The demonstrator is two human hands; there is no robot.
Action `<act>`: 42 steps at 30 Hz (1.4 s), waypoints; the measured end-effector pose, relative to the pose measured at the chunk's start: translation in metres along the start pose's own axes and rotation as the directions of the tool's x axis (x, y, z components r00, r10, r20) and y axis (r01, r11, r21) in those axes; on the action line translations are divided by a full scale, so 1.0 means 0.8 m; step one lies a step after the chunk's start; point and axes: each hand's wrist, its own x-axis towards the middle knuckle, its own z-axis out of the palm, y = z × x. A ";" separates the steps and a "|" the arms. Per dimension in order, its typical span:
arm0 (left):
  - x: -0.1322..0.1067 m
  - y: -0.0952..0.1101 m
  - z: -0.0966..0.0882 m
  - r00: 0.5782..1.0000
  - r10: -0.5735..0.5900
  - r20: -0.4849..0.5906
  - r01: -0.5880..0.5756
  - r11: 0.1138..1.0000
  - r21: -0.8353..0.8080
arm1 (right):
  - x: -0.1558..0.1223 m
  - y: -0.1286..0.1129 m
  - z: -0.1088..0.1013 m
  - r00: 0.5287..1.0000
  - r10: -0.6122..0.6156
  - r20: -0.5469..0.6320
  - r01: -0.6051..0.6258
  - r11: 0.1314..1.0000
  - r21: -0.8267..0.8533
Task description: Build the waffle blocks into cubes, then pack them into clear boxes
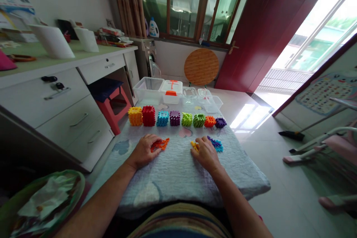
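Observation:
My left hand (pixel 145 151) rests low over the cloth, fingers curled on orange interlocking plastic pieces (pixel 165 143) with toothed edges. On the right, my right hand (pixel 206 153) has its fingers closed on a yellow toothed piece (pixel 193 145). A purple piece (pixel 213 141) and a blue piece (pixel 219 146) lie just beyond that hand, partly hidden by it. Across the table stands a row of toothed cubes, among them a yellow cube (pixel 135 116), a red cube (pixel 148 115), a blue cube (pixel 162 118) and a small dark purple cube (pixel 221 122).
Behind the cubes stand a clear plastic bin (pixel 147 88), a lidded box with an orange latch (pixel 171 98) and smaller clear containers (pixel 189 96). A patterned cloth (pixel 173 182) covers the table. To the left are a red stool (pixel 110 109) and a waste basket (pixel 80 189).

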 end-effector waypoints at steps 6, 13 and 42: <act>-0.001 -0.001 0.001 0.999 0.018 -0.050 -0.016 0.999 0.045 | -0.004 0.008 0.009 1.000 -0.008 0.005 0.007 1.000 0.019; -0.003 0.019 0.001 0.962 0.136 -0.235 -0.087 0.974 0.208 | 0.012 0.000 0.013 0.973 -0.230 0.015 0.227 0.968 0.107; 0.048 0.079 0.012 0.988 0.091 0.128 -0.127 0.942 0.310 | -0.002 0.040 0.031 0.984 -0.088 -0.157 0.167 0.774 0.611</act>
